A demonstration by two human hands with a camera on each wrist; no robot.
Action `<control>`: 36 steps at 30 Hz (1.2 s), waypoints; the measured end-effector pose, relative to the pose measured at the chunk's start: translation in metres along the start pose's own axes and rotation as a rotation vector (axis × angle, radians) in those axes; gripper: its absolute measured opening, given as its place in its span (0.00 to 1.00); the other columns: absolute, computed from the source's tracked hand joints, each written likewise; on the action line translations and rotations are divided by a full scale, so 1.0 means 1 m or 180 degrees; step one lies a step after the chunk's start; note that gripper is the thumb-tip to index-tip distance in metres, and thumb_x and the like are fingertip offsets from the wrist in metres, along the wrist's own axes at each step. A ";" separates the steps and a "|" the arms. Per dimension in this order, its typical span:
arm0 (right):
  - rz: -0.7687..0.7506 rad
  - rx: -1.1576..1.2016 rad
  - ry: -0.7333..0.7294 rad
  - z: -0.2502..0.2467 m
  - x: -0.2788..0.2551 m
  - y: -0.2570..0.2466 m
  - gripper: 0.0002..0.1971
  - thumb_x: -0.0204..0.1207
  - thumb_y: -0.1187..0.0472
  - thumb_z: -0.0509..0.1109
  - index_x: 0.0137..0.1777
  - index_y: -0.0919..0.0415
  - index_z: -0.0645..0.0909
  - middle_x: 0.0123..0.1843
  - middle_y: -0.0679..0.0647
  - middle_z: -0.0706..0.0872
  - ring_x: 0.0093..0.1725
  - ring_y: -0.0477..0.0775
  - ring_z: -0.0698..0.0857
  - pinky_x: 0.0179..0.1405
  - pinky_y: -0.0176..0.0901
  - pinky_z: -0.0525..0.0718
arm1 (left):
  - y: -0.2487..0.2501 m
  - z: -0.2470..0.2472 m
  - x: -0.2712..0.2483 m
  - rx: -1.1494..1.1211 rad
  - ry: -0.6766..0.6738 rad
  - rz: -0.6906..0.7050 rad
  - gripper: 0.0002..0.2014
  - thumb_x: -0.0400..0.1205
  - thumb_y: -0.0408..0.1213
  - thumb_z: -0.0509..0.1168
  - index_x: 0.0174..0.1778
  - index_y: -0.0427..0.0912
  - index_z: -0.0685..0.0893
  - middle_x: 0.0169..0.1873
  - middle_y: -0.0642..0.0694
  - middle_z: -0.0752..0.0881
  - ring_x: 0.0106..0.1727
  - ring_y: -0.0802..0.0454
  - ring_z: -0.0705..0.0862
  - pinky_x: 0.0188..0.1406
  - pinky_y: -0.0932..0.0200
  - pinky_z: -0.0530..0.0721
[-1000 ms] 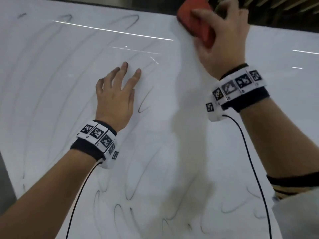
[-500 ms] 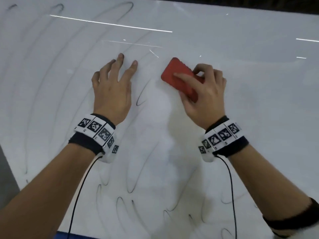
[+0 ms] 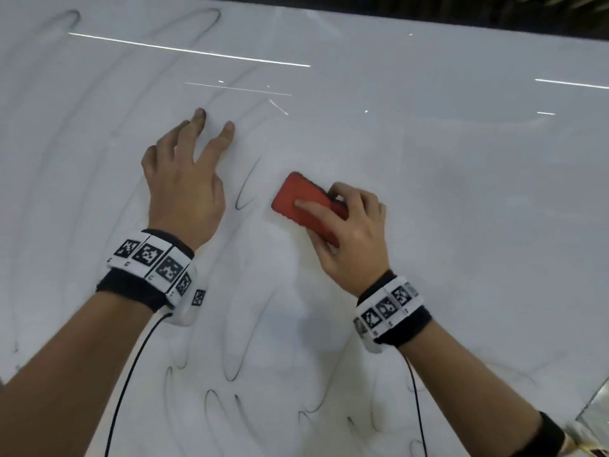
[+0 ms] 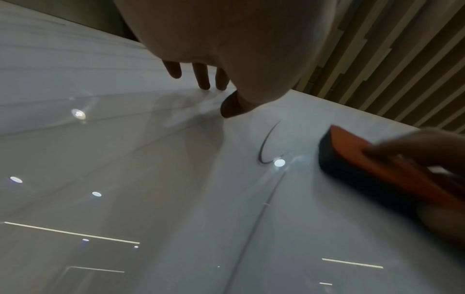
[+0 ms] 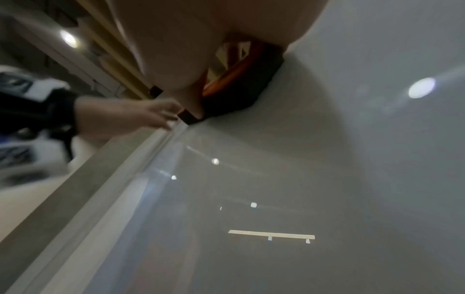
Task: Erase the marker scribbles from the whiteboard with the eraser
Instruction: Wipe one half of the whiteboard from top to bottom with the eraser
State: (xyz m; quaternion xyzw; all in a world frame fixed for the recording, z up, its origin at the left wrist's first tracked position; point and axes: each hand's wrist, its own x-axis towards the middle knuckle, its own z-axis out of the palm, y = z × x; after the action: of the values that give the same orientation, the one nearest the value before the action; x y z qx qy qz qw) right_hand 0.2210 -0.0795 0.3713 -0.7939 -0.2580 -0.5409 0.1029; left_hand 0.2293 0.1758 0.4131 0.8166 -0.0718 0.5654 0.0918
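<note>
i have my right hand (image 3: 352, 235) wrapped around the red eraser (image 3: 301, 201), thumb lying across its top and fingers curled over its far edge; that grip presses the dark pad flat on the whiteboard (image 3: 461, 192). just left of the grip sits a short dark curved scribble (image 3: 245, 186), not touching the eraser, and between it and my left hand (image 3: 184, 186). that hand is released, fingers spread and straight, fingertips resting on the board, holding nothing. fainter grey loops (image 3: 230, 364) lie on the near side of the grip, around my wrists, and more far to its left.
</note>
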 end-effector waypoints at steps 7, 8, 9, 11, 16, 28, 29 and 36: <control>-0.1052 -0.0022 -0.1214 0.036 -0.108 -0.018 0.19 0.74 0.62 0.75 0.64 0.43 0.86 0.66 0.56 0.84 0.59 0.63 0.82 0.61 0.57 0.76 | 0.000 -0.009 -0.001 0.0059 -0.0319 0.0049 0.26 0.89 0.50 0.54 0.85 0.54 0.67 0.86 0.42 0.63 0.83 0.40 0.67 0.77 0.36 0.66; -0.0938 -0.0009 -0.1057 0.031 -0.092 -0.019 0.19 0.74 0.61 0.75 0.63 0.44 0.87 0.66 0.57 0.84 0.58 0.64 0.82 0.60 0.57 0.75 | 0.000 -0.009 -0.001 0.0052 -0.0348 0.0037 0.27 0.89 0.56 0.54 0.85 0.55 0.67 0.87 0.43 0.62 0.84 0.40 0.66 0.78 0.36 0.65; -0.0701 -0.0006 -0.0808 0.025 -0.071 -0.021 0.18 0.74 0.61 0.75 0.63 0.44 0.87 0.65 0.57 0.84 0.59 0.65 0.82 0.60 0.58 0.74 | 0.001 -0.010 -0.002 0.0027 -0.0413 0.0016 0.30 0.88 0.61 0.54 0.85 0.55 0.66 0.87 0.43 0.61 0.85 0.41 0.65 0.79 0.36 0.64; -0.0133 0.0006 -0.0293 0.014 -0.029 -0.024 0.18 0.75 0.58 0.74 0.64 0.43 0.88 0.66 0.57 0.83 0.61 0.65 0.79 0.60 0.57 0.71 | 0.003 -0.011 -0.002 -0.0005 -0.0567 -0.0053 0.37 0.83 0.70 0.54 0.86 0.57 0.63 0.88 0.44 0.57 0.86 0.41 0.61 0.81 0.35 0.61; -0.0321 0.0064 -0.0336 0.039 -0.082 -0.036 0.19 0.73 0.62 0.75 0.63 0.45 0.88 0.66 0.59 0.84 0.60 0.65 0.77 0.60 0.58 0.74 | 0.003 -0.017 -0.004 0.0000 -0.0882 -0.0064 0.46 0.77 0.76 0.57 0.88 0.59 0.54 0.90 0.45 0.49 0.89 0.42 0.53 0.85 0.34 0.54; -0.0051 -0.0054 -0.0286 0.032 -0.091 -0.031 0.18 0.74 0.62 0.74 0.62 0.44 0.89 0.64 0.59 0.85 0.60 0.66 0.79 0.60 0.59 0.73 | 0.027 0.011 -0.083 -0.0061 -0.0808 0.0087 0.38 0.84 0.67 0.60 0.88 0.57 0.59 0.89 0.44 0.52 0.90 0.41 0.52 0.85 0.36 0.56; -0.0056 -0.0047 -0.0247 0.036 -0.095 -0.033 0.18 0.74 0.62 0.74 0.62 0.44 0.89 0.64 0.59 0.85 0.60 0.65 0.78 0.60 0.59 0.73 | 0.028 0.014 -0.085 -0.0033 -0.0782 0.0056 0.36 0.85 0.66 0.59 0.88 0.57 0.59 0.89 0.44 0.51 0.90 0.41 0.52 0.85 0.35 0.56; -0.1173 -0.0037 -0.1743 0.069 -0.253 -0.029 0.25 0.67 0.68 0.73 0.62 0.45 0.87 0.68 0.55 0.81 0.61 0.61 0.77 0.65 0.56 0.72 | 0.028 0.024 -0.085 -0.0183 -0.0507 -0.0007 0.28 0.89 0.56 0.58 0.86 0.57 0.65 0.89 0.44 0.56 0.90 0.40 0.53 0.85 0.36 0.54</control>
State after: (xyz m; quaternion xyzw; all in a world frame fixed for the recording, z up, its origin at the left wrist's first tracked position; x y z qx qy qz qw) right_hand 0.1901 -0.1002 0.1097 -0.8504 -0.4123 -0.3182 -0.0744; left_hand 0.2151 0.1444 0.3271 0.8561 -0.0942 0.4962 0.1098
